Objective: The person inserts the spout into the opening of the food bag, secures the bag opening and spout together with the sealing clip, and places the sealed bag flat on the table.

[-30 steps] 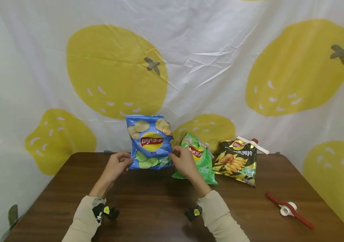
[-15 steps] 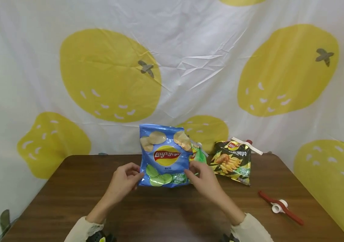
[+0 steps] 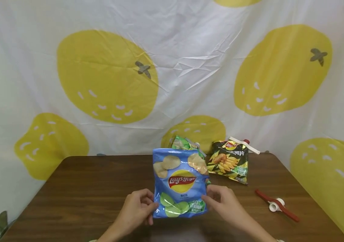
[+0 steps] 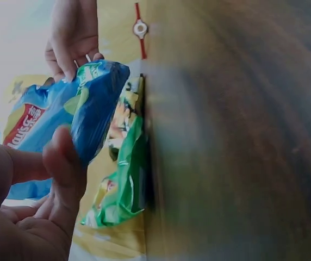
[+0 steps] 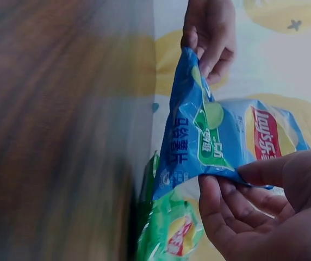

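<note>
A blue Lay's chip bag (image 3: 179, 198) with lime slices printed on it is held upright over the table, its front toward the head camera. My left hand (image 3: 136, 209) pinches its lower left side between thumb and fingers. On the lower right side my right hand (image 3: 225, 203) pinches it the same way. Both wrist views show the blue bag (image 4: 98, 103) between the two hands, with its bottom edge above the tabletop. Behind it, a green Lay's bag (image 3: 181, 143) is mostly hidden in the head view.
A black Lay's bag (image 3: 230, 161) with a white bag clip (image 3: 244, 145) along its top leans at the back right. On the right of the brown table (image 3: 99, 188) lies a red and white bag clip (image 3: 276, 205). A lemon-print cloth (image 3: 190, 84) hangs behind.
Both hands have brought the blue chip bag nearer and lower in the head view, and to the right. It now covers most of the green bag. The head view has shifted slightly.
</note>
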Available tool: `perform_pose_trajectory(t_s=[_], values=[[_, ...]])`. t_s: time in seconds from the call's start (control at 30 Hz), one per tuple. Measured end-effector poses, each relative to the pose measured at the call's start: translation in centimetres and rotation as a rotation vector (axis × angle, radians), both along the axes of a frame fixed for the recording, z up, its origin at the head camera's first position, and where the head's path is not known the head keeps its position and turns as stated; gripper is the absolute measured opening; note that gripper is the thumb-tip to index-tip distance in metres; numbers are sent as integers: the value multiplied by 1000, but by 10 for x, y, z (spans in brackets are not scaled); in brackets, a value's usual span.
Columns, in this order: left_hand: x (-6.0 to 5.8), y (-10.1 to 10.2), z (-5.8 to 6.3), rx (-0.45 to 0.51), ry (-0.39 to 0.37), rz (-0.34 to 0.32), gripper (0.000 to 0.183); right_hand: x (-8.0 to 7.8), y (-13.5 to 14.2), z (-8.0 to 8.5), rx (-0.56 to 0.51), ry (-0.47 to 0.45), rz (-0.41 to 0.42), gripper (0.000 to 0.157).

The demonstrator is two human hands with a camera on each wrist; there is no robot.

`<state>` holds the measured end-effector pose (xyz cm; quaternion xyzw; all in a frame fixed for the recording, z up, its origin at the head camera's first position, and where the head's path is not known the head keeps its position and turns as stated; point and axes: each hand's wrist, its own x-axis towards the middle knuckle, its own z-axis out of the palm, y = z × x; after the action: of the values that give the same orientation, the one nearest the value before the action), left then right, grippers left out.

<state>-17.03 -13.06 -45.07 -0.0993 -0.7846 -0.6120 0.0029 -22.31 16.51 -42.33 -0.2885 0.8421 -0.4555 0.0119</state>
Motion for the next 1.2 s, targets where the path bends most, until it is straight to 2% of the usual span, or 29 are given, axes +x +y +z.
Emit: perform_pose_trajectory(t_s=[0.23,0.33,0.47,0.6,0.73,0.87,0.93,1.03,1.2], values=[[2,3,-22,-13,-50,-98,12,-3,15,-26,-29,-168,153,18],[2,6,-32,-28,-109,-148,10,-1,23,-35,-4,-203,189,18],[4,9,-40,-83,-162,-161,9,1,34,-39,26,-217,182,21],[4,8,-41,-107,-140,-166,11,-1,55,-35,87,-84,78,23],[-1,6,-41,-120,-86,-185,14,-7,84,-17,179,59,-83,18],[-6,5,-41,-119,-74,-190,23,-19,115,6,286,98,-238,23],[-7,4,-40,-108,-78,-193,27,-25,133,11,353,127,-292,29],[-7,4,-39,-95,-83,-198,31,-33,158,8,439,179,-330,37],[-7,3,-39,-89,-81,-197,30,-42,186,-10,525,245,-331,39]])
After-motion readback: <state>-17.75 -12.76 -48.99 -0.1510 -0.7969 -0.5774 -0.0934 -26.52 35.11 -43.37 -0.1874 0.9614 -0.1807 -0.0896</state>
